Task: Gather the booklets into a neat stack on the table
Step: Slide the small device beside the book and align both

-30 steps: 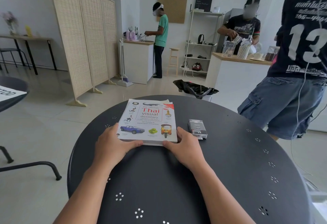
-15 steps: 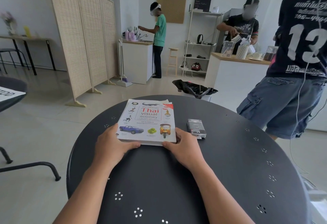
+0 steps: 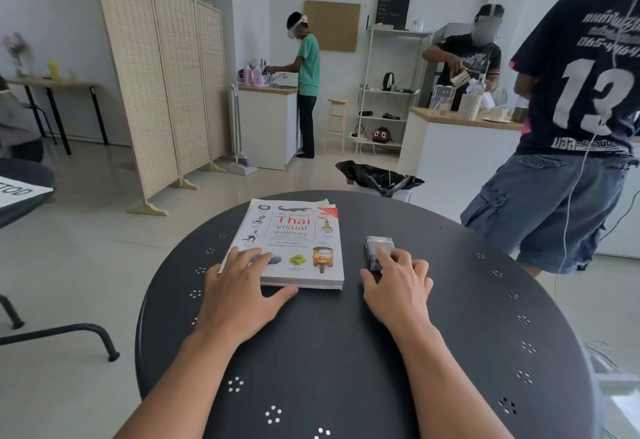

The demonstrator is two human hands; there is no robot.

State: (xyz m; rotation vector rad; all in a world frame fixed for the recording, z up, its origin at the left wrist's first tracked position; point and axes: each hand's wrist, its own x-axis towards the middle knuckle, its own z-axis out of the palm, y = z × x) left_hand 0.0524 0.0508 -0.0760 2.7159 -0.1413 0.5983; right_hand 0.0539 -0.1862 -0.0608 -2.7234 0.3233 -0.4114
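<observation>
Both hands have shifted: left hand (image 3: 242,286) now lies flat, fingers spread, on the white stacked booklets (image 3: 294,244) at the round black table's (image 3: 450,317) 12 o'clock; right hand (image 3: 398,286) left them, fingertips touching a small grey packet (image 3: 377,248) at 1 o'clock.

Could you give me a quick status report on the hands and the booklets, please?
Left hand flat on the booklet stack, near corner. Right hand fingertips on small grey packet beside it. Stack squared on black table. Nothing obstructing.

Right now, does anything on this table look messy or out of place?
Mostly tidy. At the far edge of the booklet stack, lower booklets' corners fan out past the top cover. A small grey packet lies apart, under the right hand.
</observation>
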